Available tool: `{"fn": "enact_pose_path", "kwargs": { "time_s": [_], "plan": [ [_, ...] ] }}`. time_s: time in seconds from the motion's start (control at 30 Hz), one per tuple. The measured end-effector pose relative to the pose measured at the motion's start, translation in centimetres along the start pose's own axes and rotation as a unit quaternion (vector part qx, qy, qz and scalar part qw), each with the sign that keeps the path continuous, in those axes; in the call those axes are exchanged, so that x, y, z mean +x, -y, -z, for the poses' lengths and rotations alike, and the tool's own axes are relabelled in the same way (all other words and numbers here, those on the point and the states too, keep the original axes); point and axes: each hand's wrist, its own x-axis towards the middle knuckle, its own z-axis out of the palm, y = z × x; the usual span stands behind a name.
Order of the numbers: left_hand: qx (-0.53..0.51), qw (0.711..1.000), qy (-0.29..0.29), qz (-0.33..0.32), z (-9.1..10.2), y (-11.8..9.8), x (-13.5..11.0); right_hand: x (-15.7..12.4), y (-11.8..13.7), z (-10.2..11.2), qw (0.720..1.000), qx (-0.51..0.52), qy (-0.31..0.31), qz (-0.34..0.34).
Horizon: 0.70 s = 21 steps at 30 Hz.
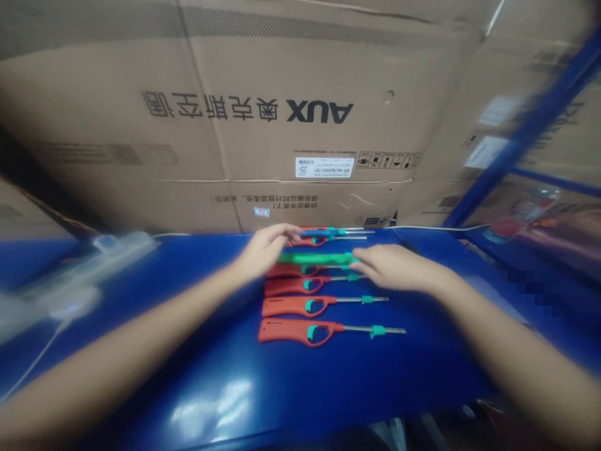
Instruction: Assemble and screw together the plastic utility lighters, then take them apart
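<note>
Green bar [314,257] sits mid-table, over the row of orange lighters [300,305], between the 2 hands. Right hand [394,266] flat, unclenched, on its right end. Left hand [265,250] at left end; blur, can't tell grip.

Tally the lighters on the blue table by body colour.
Orange lighters: 5
Green lighter: 1
Blue lighter: 1 (blurred, at the back)
Total: 7
</note>
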Motion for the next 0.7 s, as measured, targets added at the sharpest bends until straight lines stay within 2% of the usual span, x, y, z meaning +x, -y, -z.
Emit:
{"fn": "enact_pose_path", "kwargs": {
  "time_s": [0.03,0.1,0.13,0.2,0.3,0.4,0.47,0.57,0.63,0.7],
  "plan": [
    [-0.025,0.999,0.042,0.015,0.0,-1.6,-0.3,-0.6,1.1,0.0,1.000,-0.013,0.000,0.013],
    [-0.022,0.979,0.201,0.020,-0.2,-5.0,-1.3,-1.6,3.5,0.1,0.998,-0.007,-0.011,0.053],
    [-0.011,0.965,0.262,0.021,-0.5,-6.5,-1.9,-2.1,4.5,0.0,0.997,-0.003,-0.024,0.078],
    [0.017,0.937,0.347,0.042,-1.0,-8.8,-3.1,-3.0,6.2,-0.3,0.989,-0.013,-0.051,0.136],
    [0.026,0.909,0.413,0.050,-0.9,-10.1,-4.4,-4.2,7.1,-1.2,0.976,-0.062,-0.081,0.193],
    [0.018,0.887,0.458,0.066,0.8,-9.7,-5.3,-5.5,6.4,-1.9,0.977,-0.075,-0.084,0.182],
    [0.000,0.882,0.463,0.083,2.0,-9.2,-5.7,-6.2,5.7,-1.9,0.983,-0.057,-0.070,0.159],
    [0.000,0.895,0.438,0.080,2.9,-8.5,-6.1,-6.4,4.4,-1.2,0.989,-0.010,-0.048,0.143],
    [0.031,0.909,0.410,0.066,2.9,-7.9,-5.9,-5.4,3.1,-0.8,0.988,0.068,-0.039,0.130],
    [0.087,0.925,0.367,0.051,2.9,-7.1,-5.3,-3.3,1.1,-1.0,0.978,0.159,-0.093,0.095]
  ]
}}
